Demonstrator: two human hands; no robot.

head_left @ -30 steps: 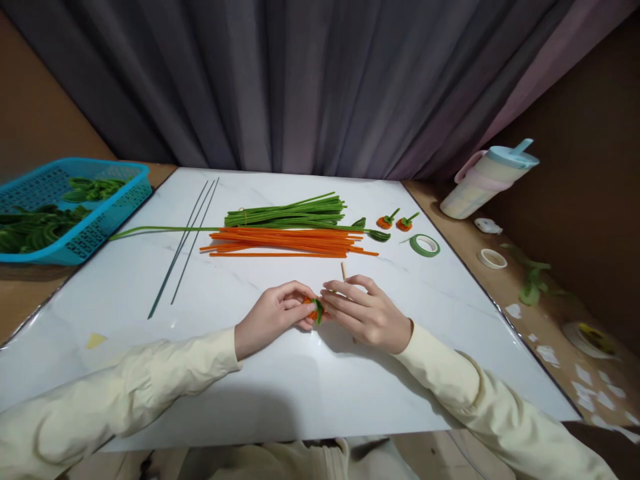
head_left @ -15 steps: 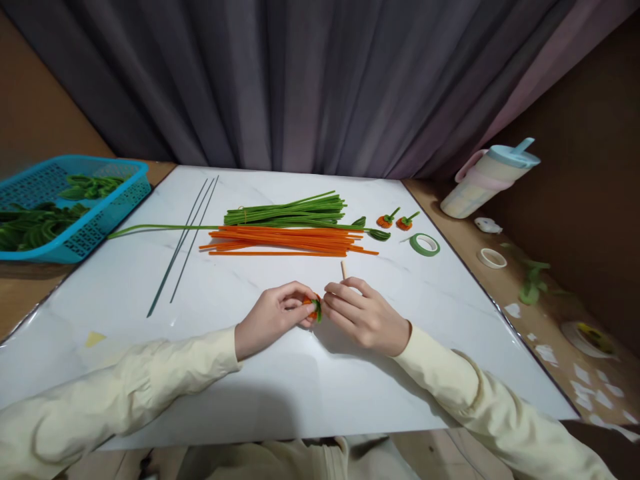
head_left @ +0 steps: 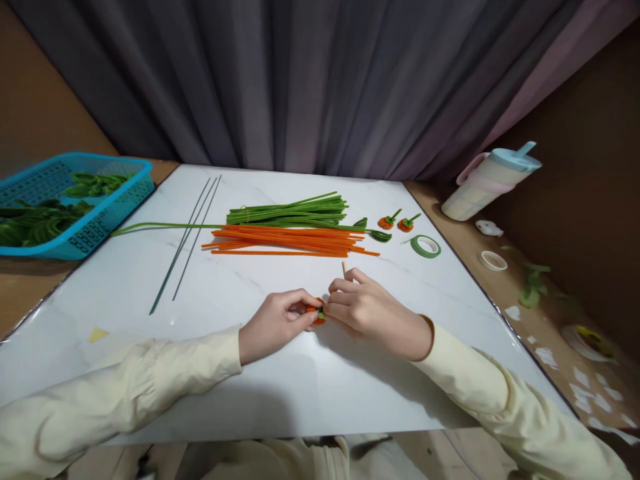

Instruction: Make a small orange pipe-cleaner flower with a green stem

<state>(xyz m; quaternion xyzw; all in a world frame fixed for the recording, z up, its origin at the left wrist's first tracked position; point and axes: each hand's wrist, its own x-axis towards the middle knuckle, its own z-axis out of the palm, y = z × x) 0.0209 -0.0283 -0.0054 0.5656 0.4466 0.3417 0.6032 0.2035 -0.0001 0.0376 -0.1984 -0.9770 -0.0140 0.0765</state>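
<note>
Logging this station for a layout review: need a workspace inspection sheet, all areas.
Surface: white tabletop, faint marbling.
Work items: orange piece in hand; green stems, orange stems, tape lying beyond.
Clutter: yellow scrap at left; white scraps at far right.
Hands: left hand holds the orange piece; right hand at its green top, grip unclear.
Cables: thin cable-like line below table edge.
Surroundings: curtain, basket left, cup right.

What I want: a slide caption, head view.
Left grip on an orange piece, right grip holding a stick; green stems and orange stems beyond.
</note>
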